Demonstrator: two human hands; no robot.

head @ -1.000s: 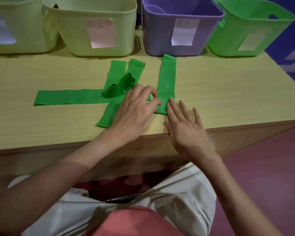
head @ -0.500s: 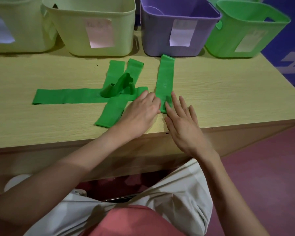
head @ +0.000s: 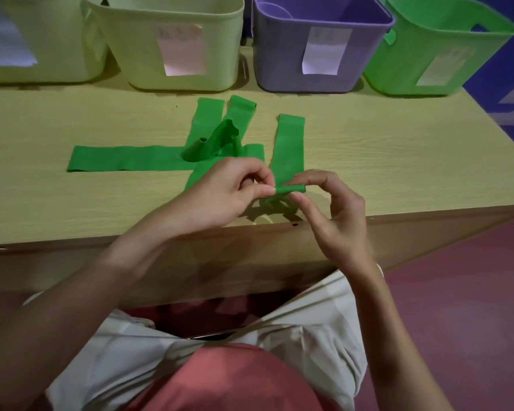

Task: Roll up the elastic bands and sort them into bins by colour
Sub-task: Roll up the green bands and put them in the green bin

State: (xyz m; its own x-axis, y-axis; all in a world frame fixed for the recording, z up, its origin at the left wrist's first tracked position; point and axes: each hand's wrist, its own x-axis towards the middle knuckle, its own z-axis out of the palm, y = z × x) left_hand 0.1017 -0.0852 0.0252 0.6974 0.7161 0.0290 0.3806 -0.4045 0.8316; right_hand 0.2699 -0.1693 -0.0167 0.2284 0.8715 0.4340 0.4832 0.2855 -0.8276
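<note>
Both hands now off flat bench: left hand (head: 235,192) and right hand (head: 331,209) pinching near end of right-most green band (head: 290,149), first curl started. Rolling underway. Green bin (head: 439,46) far right, other bands (head: 161,158) left.

Bare table (head: 383,161) right of green bands (head: 166,158); bins (head: 318,51) wall the back.

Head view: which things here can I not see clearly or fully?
- Paper labels on the bins: writing too blurred to read.
- Leftmost bin: cut off by the left and top edges.
- Inside of the green bin: hidden by its own front wall.
- Near end of the band: covered by both hands.
</note>
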